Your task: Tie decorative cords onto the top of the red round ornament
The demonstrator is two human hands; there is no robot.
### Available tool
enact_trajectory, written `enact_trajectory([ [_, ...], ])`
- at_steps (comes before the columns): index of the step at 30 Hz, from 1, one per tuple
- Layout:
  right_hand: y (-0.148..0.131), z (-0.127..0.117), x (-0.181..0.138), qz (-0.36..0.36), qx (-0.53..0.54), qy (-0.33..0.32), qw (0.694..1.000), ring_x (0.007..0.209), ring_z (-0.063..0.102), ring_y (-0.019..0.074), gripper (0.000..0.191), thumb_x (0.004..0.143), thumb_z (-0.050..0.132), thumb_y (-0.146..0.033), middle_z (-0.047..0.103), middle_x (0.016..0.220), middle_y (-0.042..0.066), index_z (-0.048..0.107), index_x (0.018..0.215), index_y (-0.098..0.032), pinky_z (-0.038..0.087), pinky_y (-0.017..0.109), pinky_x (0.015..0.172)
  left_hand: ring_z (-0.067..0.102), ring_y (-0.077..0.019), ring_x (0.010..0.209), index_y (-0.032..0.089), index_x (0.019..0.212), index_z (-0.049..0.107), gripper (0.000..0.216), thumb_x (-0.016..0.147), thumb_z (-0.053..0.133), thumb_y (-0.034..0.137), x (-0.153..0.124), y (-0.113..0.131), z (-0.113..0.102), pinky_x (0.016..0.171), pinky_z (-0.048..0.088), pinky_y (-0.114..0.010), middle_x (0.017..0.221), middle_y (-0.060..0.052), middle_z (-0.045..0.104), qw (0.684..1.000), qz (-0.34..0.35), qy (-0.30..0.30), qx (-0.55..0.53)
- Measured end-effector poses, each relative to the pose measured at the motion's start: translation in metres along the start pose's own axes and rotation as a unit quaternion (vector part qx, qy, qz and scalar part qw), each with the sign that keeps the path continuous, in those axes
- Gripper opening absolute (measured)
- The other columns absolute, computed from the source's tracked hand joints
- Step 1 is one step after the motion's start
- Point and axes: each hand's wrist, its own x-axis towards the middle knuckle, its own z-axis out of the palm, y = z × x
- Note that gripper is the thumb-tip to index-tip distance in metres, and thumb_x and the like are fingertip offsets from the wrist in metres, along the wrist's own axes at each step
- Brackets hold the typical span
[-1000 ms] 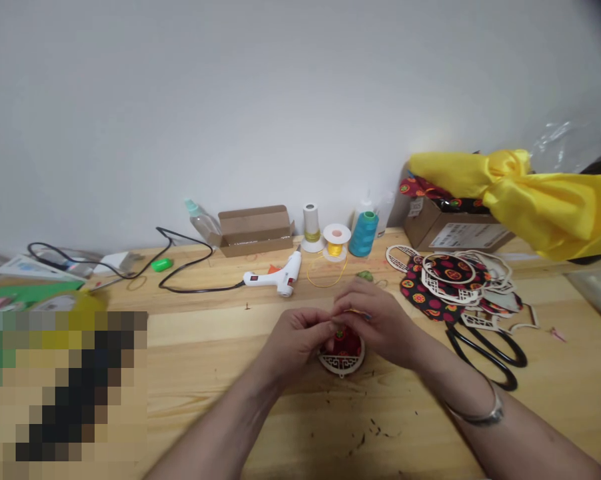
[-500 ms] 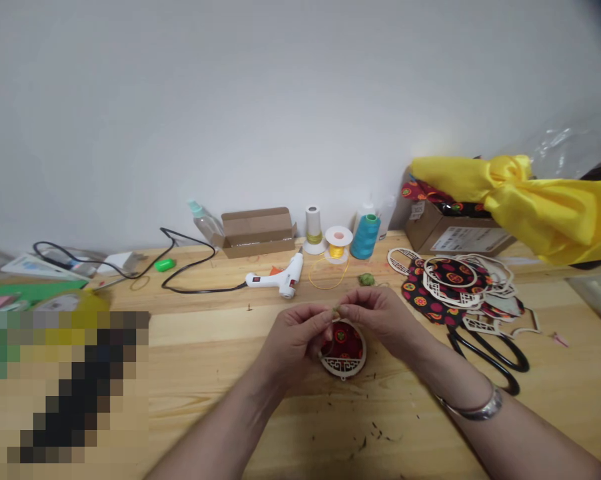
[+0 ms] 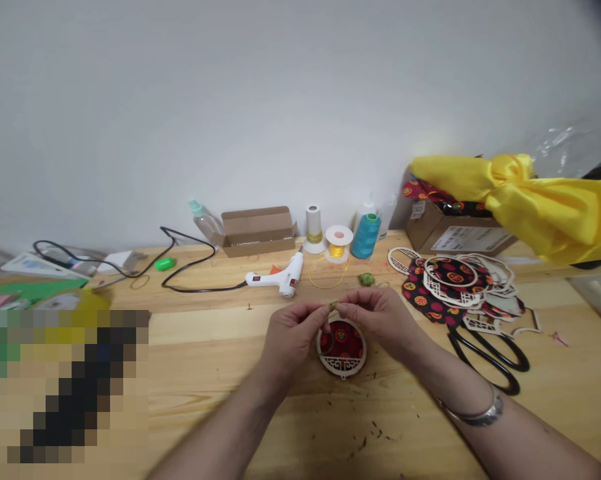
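I have both hands over the middle of the wooden table [image 3: 190, 373], fingertips meeting above a round wooden ornament [image 3: 342, 348] that lies flat on the boards, its red patterned cloth facing up and a pale fretwork band along its near edge. My left hand [image 3: 291, 335] and right hand [image 3: 380, 319] are each pinched closed on a small greenish-gold bit [image 3: 333, 306] held between them, just above the ornament's far rim; it is too small for me to tell what it is. A silver bangle [image 3: 473, 412] sits on my right wrist. Beyond my hands a white glue gun [image 3: 280, 277] lies on its side with its black cord running off to the left, and behind it stand a yellow cord spool [image 3: 338, 242], a teal thread cone [image 3: 366, 235] and an open cardboard box [image 3: 254, 230]. To my right is a heap of wooden frames and red cloth rounds [image 3: 455, 280], with black scissors [image 3: 490, 357] lying just in front of it, and yellow satin fabric [image 3: 540, 203] draped over a carton farther back.
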Motion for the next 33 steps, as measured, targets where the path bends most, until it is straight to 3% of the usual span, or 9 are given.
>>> enact_trajectory([
  [6, 0.0038, 0.0006, -0.0005, 0.002, 0.019, -0.014, 1.0, 0.055, 0.053, 0.0104, 0.019, 0.064, 0.066, -0.032, 0.065, 0.064, 0.002, 0.067, 0.069, -0.013, 0.043, 0.023, 0.052, 0.036, -0.0042, 0.04, 0.014, 0.06, 0.065, 0.018, 0.069, 0.063, 0.029, -0.0005, 0.0005, 0.0017, 0.042, 0.03, -0.017, 0.048, 0.005, 0.052, 1.0, -0.005, 0.013, 0.01],
  [12, 0.0049, 0.0016, -0.0013, -0.003, 0.011, -0.008, 1.0, 0.055, 0.055, 0.0123, 0.022, 0.064, 0.066, -0.035, 0.066, 0.065, 0.003, 0.068, 0.069, -0.014, 0.044, 0.024, 0.052, 0.041, -0.0067, 0.044, 0.015, 0.06, 0.068, 0.016, 0.067, 0.065, 0.029, -0.0012, 0.0032, 0.0025, 0.045, 0.033, -0.019, 0.047, 0.004, 0.054, 1.0, 0.0, 0.02, 0.015],
  [33, 0.0038, 0.0027, -0.0014, -0.024, 0.004, 0.003, 1.0, 0.054, 0.052, 0.0108, 0.018, 0.066, 0.066, -0.033, 0.064, 0.063, 0.001, 0.068, 0.068, -0.015, 0.042, 0.023, 0.052, 0.035, -0.0051, 0.04, 0.016, 0.062, 0.066, 0.017, 0.069, 0.063, 0.032, -0.0003, -0.0007, 0.0014, 0.041, 0.026, -0.019, 0.049, 0.005, 0.053, 1.0, 0.004, 0.009, 0.004],
])
